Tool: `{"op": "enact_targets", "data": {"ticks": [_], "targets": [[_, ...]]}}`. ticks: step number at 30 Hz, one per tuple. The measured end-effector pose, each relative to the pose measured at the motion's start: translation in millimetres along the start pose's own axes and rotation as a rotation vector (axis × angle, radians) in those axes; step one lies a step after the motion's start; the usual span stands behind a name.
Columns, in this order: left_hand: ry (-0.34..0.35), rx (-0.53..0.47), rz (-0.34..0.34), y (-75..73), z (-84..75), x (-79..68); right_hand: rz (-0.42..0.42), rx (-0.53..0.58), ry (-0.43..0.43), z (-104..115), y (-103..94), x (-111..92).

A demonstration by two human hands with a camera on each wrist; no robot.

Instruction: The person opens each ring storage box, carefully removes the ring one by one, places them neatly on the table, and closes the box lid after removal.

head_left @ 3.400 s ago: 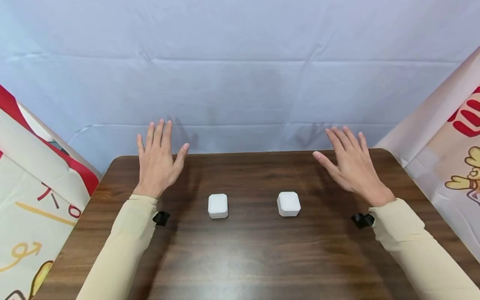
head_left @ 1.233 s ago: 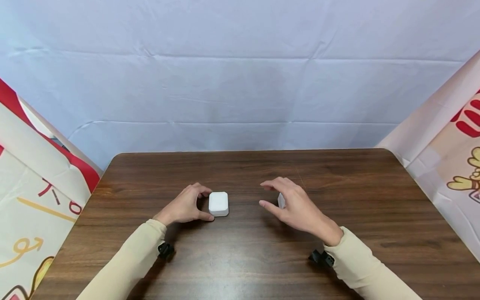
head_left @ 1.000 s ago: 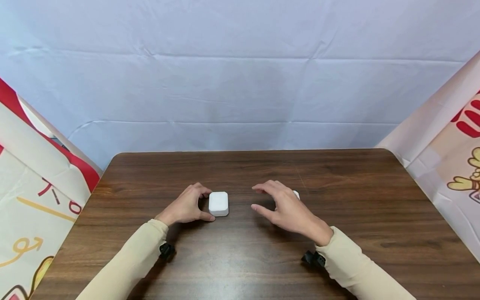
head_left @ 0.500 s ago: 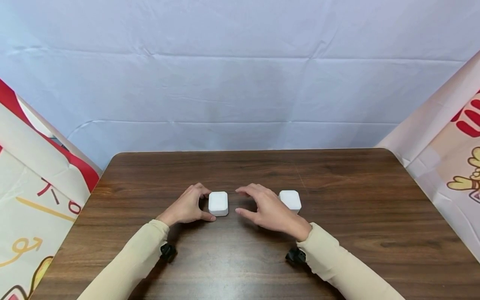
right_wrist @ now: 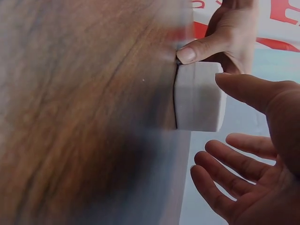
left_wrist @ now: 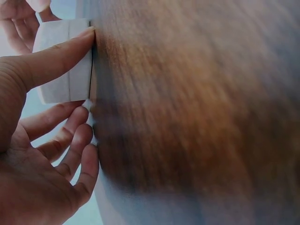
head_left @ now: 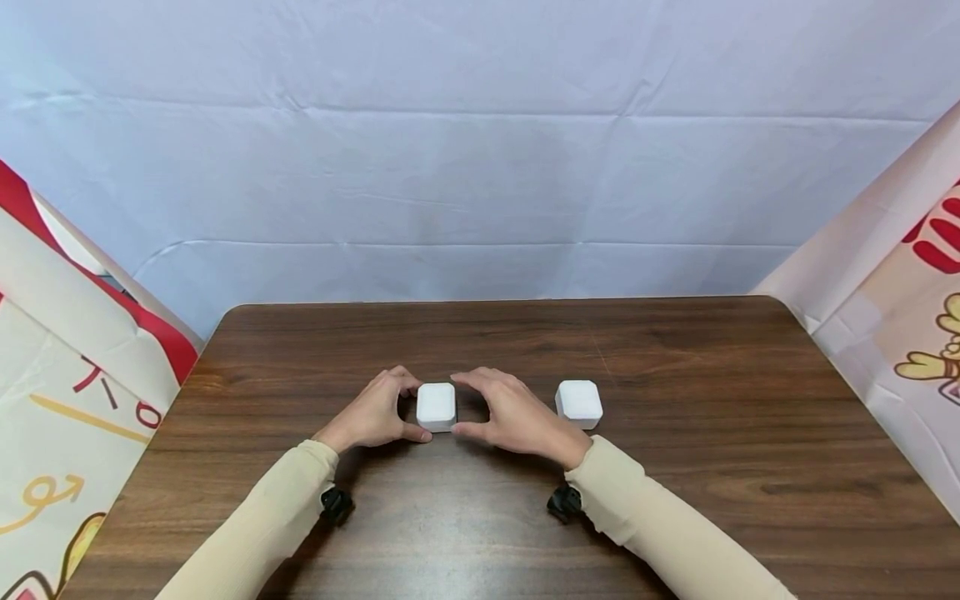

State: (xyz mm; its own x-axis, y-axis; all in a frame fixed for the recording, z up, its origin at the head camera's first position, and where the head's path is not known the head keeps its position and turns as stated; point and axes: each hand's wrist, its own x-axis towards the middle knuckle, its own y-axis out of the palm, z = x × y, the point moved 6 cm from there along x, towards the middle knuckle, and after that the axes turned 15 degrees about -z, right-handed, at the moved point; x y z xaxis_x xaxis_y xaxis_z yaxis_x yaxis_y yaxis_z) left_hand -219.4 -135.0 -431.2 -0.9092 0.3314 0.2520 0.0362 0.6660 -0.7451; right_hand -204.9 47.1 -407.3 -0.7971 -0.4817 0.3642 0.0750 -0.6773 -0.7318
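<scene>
A small white box with cut corners and a seam round its side (head_left: pixel 436 405) sits on the brown wooden table (head_left: pixel 480 517). My left hand (head_left: pixel 377 410) holds it from the left, thumb along the front and fingers at the back corner. From the right comes my right hand (head_left: pixel 512 414), thumb and fingers spread in a C, fingertips right at the box's right corners. In the right wrist view the right thumb (right_wrist: pixel 248 91) overlaps the box (right_wrist: pixel 200 96), while the other fingers stand apart from it. The left wrist view shows the left thumb (left_wrist: pixel 58 63) across the box (left_wrist: pixel 79 86).
A second white box (head_left: pixel 579 404) rests to the right, just behind my right wrist. A pale cloth (head_left: pixel 480 167) hangs behind the table's back edge. Printed cloths (head_left: pixel 75 400) flank both sides. Each wrist wears a black camera (head_left: pixel 337 505).
From high over the back of the table, both hands have come down. The left reached the left box and stayed; the right passed the second box and moved left to the same box.
</scene>
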Motion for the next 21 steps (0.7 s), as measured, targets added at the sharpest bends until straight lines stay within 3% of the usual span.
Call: {"op": "enact_targets", "data": {"ticks": [21], "targets": [[-0.015, -0.022, 0.0, -0.8, 0.6, -0.2, 0.037, -0.019, 0.006, -7.0, 22.7, 13.0]]}}
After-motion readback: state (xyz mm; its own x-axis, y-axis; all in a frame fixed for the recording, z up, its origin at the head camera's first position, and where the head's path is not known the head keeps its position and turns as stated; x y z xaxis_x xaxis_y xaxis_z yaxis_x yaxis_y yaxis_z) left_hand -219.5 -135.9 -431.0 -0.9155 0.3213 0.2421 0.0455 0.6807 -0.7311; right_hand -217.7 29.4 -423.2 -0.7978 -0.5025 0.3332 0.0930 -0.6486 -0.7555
